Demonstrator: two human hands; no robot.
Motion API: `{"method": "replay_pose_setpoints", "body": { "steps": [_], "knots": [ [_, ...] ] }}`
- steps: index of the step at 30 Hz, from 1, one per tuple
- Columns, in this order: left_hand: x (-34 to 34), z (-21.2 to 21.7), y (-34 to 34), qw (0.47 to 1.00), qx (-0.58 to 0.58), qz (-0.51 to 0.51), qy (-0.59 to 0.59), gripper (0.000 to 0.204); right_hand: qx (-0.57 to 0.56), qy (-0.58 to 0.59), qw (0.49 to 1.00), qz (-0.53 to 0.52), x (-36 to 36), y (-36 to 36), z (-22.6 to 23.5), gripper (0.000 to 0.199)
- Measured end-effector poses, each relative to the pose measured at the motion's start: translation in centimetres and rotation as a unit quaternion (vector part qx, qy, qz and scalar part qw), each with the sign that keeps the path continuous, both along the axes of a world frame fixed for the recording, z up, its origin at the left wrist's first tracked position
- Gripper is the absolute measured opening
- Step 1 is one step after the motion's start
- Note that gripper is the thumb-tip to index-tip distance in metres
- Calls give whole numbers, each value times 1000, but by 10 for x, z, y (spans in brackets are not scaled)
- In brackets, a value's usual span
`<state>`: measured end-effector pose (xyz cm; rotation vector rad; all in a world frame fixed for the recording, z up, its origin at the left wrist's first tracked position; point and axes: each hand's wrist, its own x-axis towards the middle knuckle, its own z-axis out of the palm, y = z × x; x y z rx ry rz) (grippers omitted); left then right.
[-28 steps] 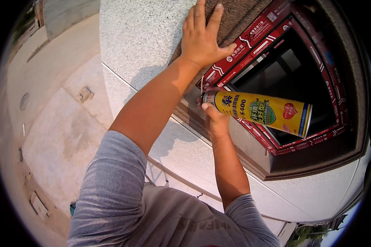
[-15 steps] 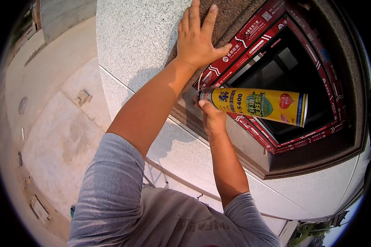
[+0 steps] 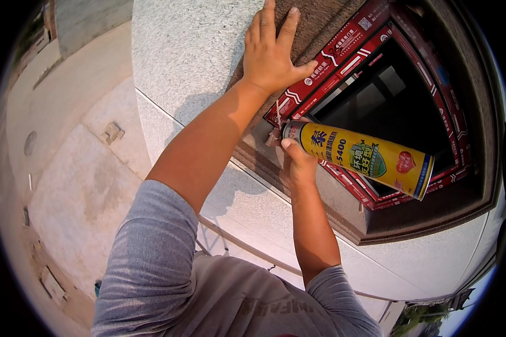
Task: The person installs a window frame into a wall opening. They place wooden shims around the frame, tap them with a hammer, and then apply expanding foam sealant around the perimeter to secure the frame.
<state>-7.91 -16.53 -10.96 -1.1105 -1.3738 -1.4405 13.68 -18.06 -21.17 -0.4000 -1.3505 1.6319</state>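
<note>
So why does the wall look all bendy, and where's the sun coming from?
In the head view the fisheye lens bows the straight wall and window frame toward the black round rim. Bright sun lights the left hand, and the arm throws a soft shadow on the stone below it. The yellow can in the right hand looks sharp, with no glare.

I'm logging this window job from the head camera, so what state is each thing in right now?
Left hand: flat, fingers spread, pressed on the granite wall.
Right hand: gripping the nozzle end of the can.
Yellow spray can: lying sideways, nozzle at the frame's corner.
Window frame: fitted in the opening, red protective film on.
Stone sill: bare, nothing on it.
</note>
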Motion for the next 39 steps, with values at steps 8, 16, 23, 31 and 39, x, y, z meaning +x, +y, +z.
{"method": "replay_pose_setpoints", "body": {
  "steps": [8, 16, 23, 31, 39],
  "knots": [
    [-1, -1, 1, 1000, 10, -2, 1, 119, 7, 23, 1000, 4, -2, -7, 26, 81],
    [0, 1, 0, 1000, 4, -11, -5, 119, -15, 32, 999, -12, -14, 4, 17, 78],
    [1, 2, -2, 1000, -1, -9, -7, 118, -4, 36, 999, -12, -15, 1, 23, 77],
    [0, 0, -2, 1000, 4, -21, -15, 116, 40, 59, 997, -21, -10, -18, 52, 81],
    [-3, 1, -1, 1000, 7, -25, -11, 115, 19, 70, 997, -27, -33, 1, 57, 76]
  ]
}}
